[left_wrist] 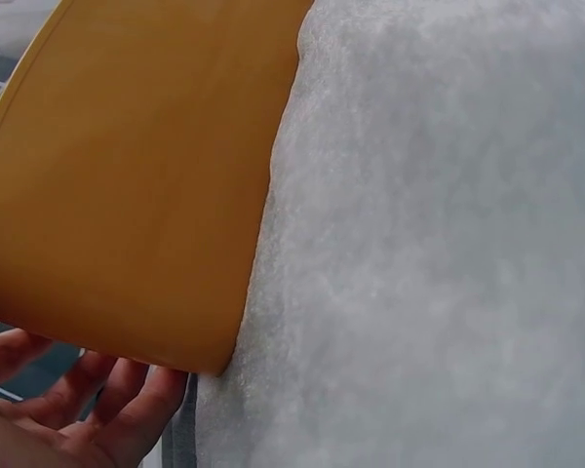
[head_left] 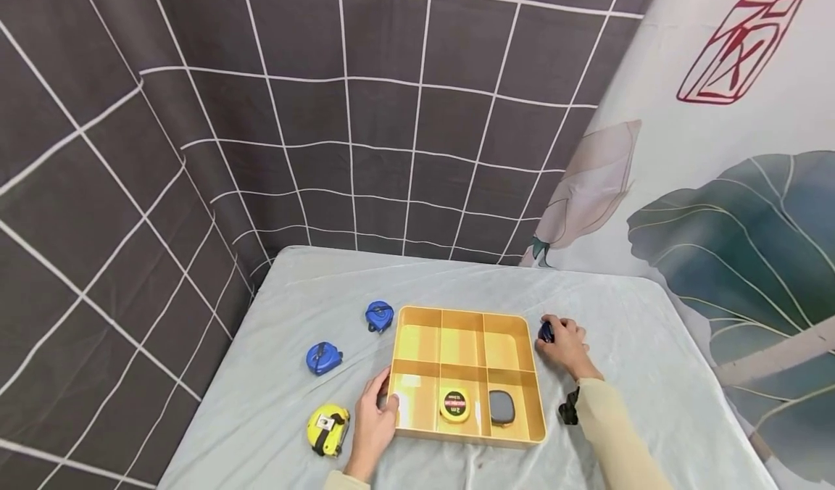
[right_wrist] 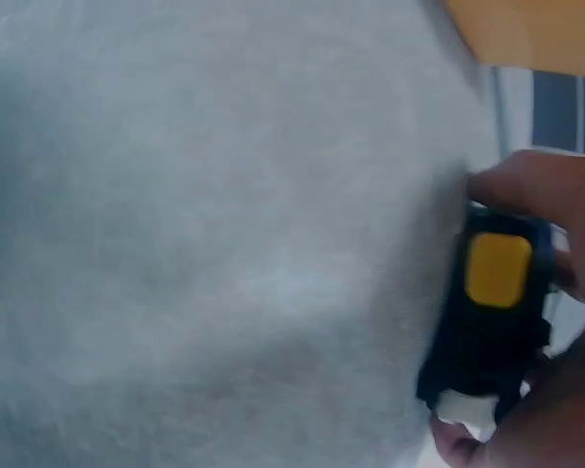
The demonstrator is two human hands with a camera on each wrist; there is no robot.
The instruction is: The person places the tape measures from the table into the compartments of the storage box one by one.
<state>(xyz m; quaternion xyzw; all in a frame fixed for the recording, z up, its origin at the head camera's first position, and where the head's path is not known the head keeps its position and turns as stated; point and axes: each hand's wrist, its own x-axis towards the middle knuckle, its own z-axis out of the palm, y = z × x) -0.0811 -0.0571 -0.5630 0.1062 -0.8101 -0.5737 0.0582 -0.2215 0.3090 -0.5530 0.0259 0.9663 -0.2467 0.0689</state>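
My left hand (head_left: 375,425) holds the left side of a yellow compartment box (head_left: 470,437), its thumb at the rim near the front corner. In the left wrist view its fingers (left_wrist: 141,414) lie along the box's edge. To the right of the box, my right hand (head_left: 566,349) grips a dark tape measure (right_wrist: 492,322) with a yellow button and a whitish end, close over the cloth. Inside the box, a round yellow-and-black tape measure (head_left: 454,406) lies in the front middle compartment. A grey rounded tape measure (head_left: 501,407) occupies the front right one.
Left of the box lie two blue tape measures (head_left: 380,316) and a larger yellow tape measure (head_left: 328,430) with a black strap. A pale grey cloth (head_left: 313,272) covers the table. Dark grid-patterned curtain (head_left: 385,113) hangs behind, with a printed white one (head_left: 652,207) to the right.
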